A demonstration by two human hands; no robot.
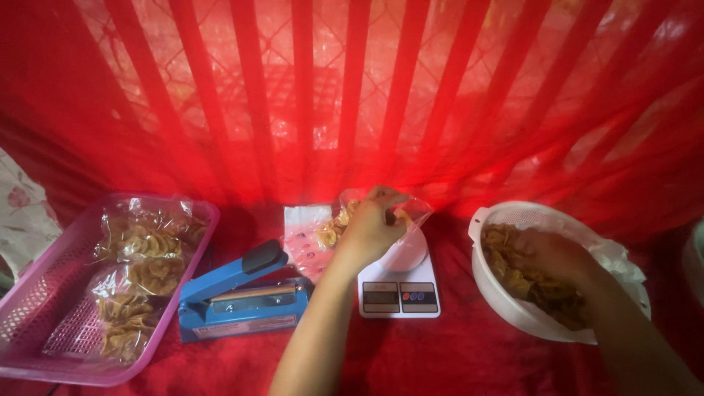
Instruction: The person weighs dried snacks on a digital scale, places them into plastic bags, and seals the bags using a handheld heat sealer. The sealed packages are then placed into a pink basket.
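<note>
So the left hand is pinched around the open mouth of a clear plastic bag that's got some banana chips in it, and the bag is sitting on the round platform of a small white digital kitchen scale in the middle of the red cloth-covered counter. The right hand is down inside a white perforated colander full of banana chips off to the right, fingers curled into the pile; can't really tell if it's actually got any chips in its grip, since the light is dim and red. Just left of the scale there's a blue impulse bag sealer with its arm lifted, and a flat stack of empty clear bags lies behind it. Over on the far left, a pink plastic basket holds several already filled packets of chips. A red curtain hangs behind everything.
</note>
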